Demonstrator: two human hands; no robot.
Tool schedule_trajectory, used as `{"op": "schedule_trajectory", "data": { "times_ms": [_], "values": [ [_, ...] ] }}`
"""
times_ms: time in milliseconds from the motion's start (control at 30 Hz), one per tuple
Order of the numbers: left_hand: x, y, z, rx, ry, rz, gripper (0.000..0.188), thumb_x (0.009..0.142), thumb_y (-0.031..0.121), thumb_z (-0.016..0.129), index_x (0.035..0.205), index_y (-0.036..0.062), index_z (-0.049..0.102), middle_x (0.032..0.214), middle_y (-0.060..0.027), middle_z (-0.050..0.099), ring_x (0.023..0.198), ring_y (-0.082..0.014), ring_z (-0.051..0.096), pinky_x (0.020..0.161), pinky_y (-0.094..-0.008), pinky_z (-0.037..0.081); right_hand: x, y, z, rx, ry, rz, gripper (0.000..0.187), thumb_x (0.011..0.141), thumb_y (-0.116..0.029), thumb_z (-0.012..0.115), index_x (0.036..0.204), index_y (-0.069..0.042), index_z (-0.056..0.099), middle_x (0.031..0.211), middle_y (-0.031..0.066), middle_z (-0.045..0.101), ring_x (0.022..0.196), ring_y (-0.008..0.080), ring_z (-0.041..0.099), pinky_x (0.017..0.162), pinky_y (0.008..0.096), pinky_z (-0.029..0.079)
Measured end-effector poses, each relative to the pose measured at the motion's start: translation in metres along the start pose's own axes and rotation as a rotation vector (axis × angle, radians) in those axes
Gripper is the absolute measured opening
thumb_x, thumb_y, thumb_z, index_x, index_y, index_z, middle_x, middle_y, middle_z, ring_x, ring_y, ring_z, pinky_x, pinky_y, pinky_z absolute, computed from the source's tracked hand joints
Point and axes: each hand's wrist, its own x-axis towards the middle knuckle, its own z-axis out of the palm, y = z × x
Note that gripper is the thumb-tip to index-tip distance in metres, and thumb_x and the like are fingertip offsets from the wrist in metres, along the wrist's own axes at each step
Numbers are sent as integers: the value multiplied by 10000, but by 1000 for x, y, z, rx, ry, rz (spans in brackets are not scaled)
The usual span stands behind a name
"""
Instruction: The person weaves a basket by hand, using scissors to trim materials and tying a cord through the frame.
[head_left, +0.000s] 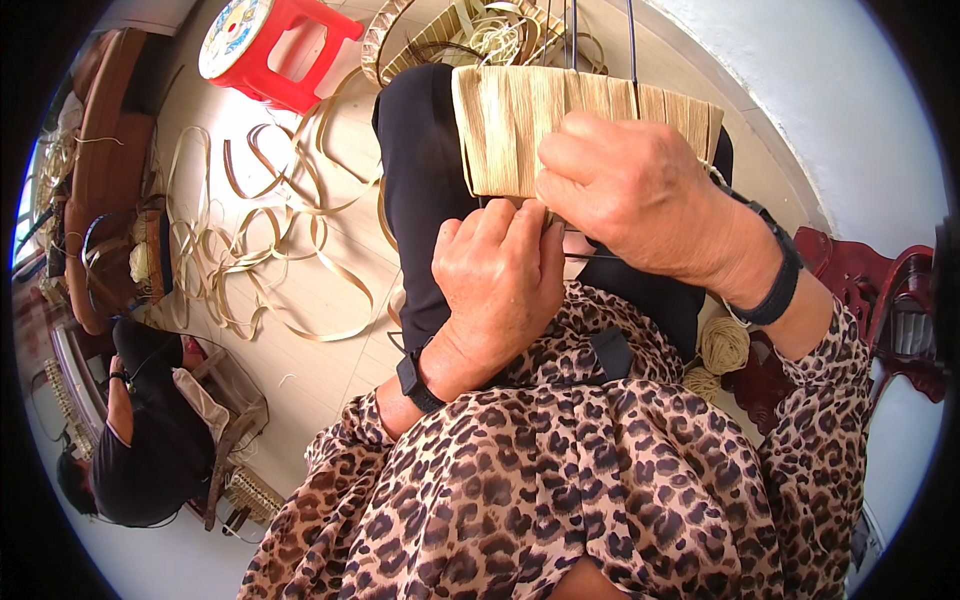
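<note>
Across my lap lies a panel of flat, tan straw-like strips [505, 130] wrapped side by side over a frame of thin black rods [633, 45]. My left hand [500, 275] is closed at the panel's near edge, its knuckles up and fingertips curled out of sight. Over the panel's middle, my right hand [635, 195] is closed too, thumb and fingers pinched together beside the left fingertips. Whatever the two hands pinch is mostly hidden between them. A black rod crosses below the right hand.
Loose tan strips [270, 260] lie tangled on the floor at left. A red stool [285, 50] and a basket of strips [415, 55] stand beyond. Yarn balls [724, 344] sit by dark red carved furniture [870, 290] at right. Another person [150, 450] sits at lower left.
</note>
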Motion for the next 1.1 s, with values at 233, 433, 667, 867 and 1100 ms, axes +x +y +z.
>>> {"op": "schedule_trajectory", "data": {
  "times_ms": [233,433,667,867,1100],
  "values": [
    [-1,2,3,-2,9,-4,116,696,119,648,756,78,558,631,-40,451,557,-213,482,527,-339,313,-1,1,-1,-26,-12,76,59,676,-108,557,652,-67,520,681,35,489,670,174,563,518,281,484],
    [0,3,-4,16,-104,-37,191,712,113,661,888,60,608,677,-65,522,637,-244,540,575,-342,389,-3,12,3,130,-49,157,105,722,-153,568,683,-62,533,686,64,509,654,240,579,565,330,480],
    [5,-6,-16,-42,-156,68,122,717,135,650,769,63,566,614,-62,478,527,-229,509,494,-345,386,-1,33,-11,387,-76,248,134,729,-180,630,668,-69,587,633,65,494,605,222,531,557,320,417],
    [54,-33,-43,-249,-72,37,141,699,65,667,824,17,623,749,-118,588,655,-234,577,557,-310,449,9,61,-34,451,-114,274,99,757,-129,627,718,-37,633,655,50,524,596,154,500,559,281,406],
    [116,-42,-33,-336,-264,128,260,756,157,655,964,1,636,868,-93,628,781,-173,593,690,-265,468,27,75,-23,470,-197,264,200,734,-238,615,725,-38,606,678,93,561,644,239,561,584,348,444]
  ]
}}
